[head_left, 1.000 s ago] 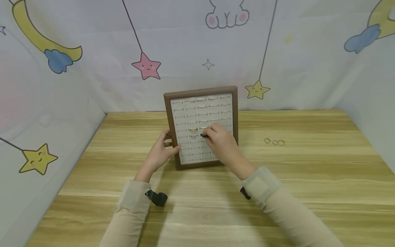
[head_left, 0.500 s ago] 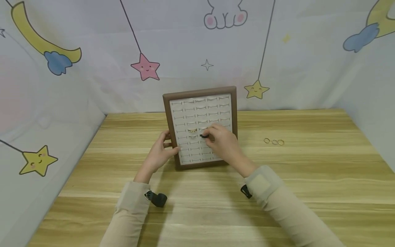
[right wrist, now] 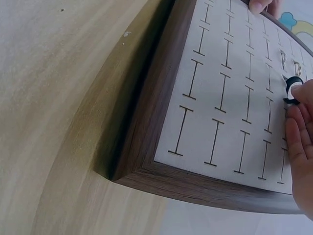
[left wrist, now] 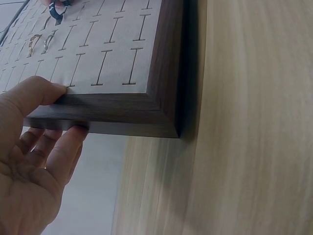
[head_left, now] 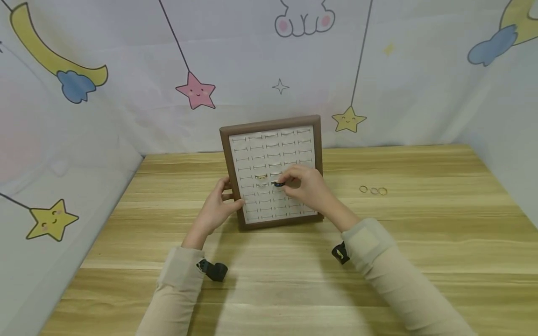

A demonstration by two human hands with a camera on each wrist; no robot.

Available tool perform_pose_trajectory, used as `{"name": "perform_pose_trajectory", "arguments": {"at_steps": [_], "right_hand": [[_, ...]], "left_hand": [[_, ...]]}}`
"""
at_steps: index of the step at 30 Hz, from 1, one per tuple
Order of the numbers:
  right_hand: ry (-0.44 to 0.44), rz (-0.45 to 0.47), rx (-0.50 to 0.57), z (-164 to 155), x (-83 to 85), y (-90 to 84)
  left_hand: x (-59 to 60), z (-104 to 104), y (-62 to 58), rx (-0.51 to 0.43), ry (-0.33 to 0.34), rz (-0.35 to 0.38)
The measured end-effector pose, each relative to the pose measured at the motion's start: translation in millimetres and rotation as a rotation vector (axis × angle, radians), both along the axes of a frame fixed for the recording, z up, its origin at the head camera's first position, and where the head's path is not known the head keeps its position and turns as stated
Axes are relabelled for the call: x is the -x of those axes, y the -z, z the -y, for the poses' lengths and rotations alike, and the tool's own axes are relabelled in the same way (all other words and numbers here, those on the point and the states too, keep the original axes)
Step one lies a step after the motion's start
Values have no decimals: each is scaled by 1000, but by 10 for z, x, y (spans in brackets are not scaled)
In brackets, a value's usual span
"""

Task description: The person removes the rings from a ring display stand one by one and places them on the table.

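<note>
Right hand [head_left: 308, 189] pinches a small black ring [head_left: 278, 184] at a slot mid-board on the brown-framed white slotted ring display [head_left: 229, 154].
The left hand [head_left: 218, 205] clasps the tilted frame's edge; a loose clasp could let the board slide, and the ring drop. Since 1 s ago, the right wrist has swung rightward.

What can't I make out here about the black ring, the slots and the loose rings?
- Black ring: whether it sits in its slot; the right hand covers part of it in head and right wrist views.
- Ring display board: slots beneath that hand, hidden.
- Loose rings on the table: too small for detail.
- Left hand: fingers behind the frame, hidden.
</note>
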State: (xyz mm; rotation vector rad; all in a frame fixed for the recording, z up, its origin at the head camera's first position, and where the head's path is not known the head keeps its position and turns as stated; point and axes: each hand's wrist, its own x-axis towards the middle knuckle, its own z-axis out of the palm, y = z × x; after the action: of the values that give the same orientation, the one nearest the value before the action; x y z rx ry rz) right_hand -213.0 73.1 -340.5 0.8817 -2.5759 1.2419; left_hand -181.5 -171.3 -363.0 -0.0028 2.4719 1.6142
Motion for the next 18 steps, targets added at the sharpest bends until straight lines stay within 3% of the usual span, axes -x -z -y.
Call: {"name": "perform_pose_trajectory", "arguments": {"at_steps": [4,12,18], "right_hand": [[-8,90,40,-31,17,-12],[64,475,286,-188,38,-108],[126,539,405,-389,82,-225]], "left_hand": [[-2,-2,0,-1,-1,1],[-8,9,8,0,-3,6],[2,13,13,6,2,8]]}}
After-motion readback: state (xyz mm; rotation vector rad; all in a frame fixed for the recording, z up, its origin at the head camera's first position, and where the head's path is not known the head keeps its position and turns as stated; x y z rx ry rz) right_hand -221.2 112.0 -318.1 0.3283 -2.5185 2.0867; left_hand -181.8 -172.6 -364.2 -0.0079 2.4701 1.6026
